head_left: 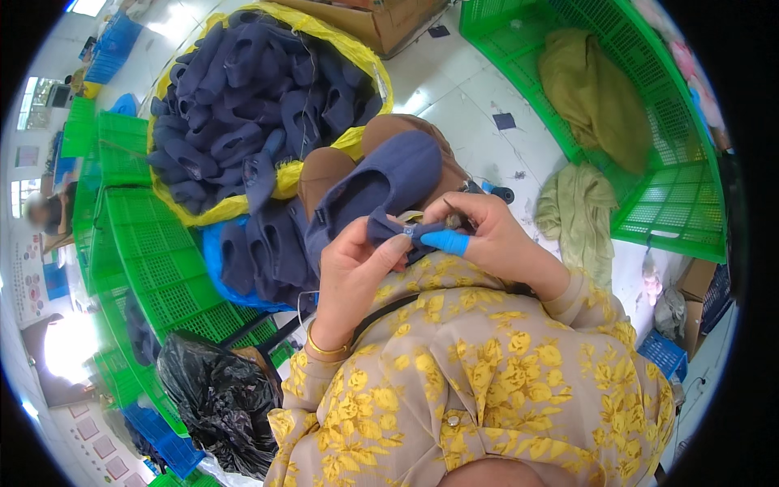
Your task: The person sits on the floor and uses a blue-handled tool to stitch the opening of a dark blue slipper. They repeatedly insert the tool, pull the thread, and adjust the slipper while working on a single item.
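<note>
At the navy slipper, our left hand pinches the near edge, our right hand seemingly holds a dark tool; we should keep that edge taut.

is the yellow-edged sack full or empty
Full: the yellow-edged sack is heaped with navy shoes up to its rim.

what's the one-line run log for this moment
left hand: pinching navy fabric | right hand: pinching same fabric | lap: navy slipper | ahead left: yellow-edged sack of navy shoes
</note>
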The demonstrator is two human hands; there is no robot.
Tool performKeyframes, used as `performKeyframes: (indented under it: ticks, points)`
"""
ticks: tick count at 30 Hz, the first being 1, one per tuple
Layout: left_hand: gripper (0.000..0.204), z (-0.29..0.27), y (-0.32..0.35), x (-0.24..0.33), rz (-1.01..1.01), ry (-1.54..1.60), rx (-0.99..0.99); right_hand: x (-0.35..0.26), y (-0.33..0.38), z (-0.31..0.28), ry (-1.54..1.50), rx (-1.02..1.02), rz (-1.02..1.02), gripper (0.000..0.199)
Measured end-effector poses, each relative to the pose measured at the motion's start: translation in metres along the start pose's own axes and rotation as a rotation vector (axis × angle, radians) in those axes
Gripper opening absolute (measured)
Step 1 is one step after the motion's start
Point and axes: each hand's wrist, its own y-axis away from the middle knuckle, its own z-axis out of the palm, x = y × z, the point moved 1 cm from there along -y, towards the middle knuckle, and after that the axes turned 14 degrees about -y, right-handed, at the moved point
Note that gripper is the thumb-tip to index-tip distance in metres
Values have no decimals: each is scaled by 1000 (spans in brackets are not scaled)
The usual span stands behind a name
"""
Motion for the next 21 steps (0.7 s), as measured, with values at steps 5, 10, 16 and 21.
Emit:
performKeyframes:
  ticks: [5, 10, 16, 21]
  points:
    - [20, -1, -1, -8, 33, 2, -10, -6, -1, -3, 181, -9, 5, 14]
    - [20, 4, -2, -1, -24, -79, 9, 3, -6, -3, 187, 44, -113, 14]
    - [18, -6, 0, -8, 60, 21, 25, 4, -24, -75, 176, 689, -43, 21]
    - [18, -6, -2, -15, 144, -31, -12, -11, -3, -43, 135, 230, -23, 14]
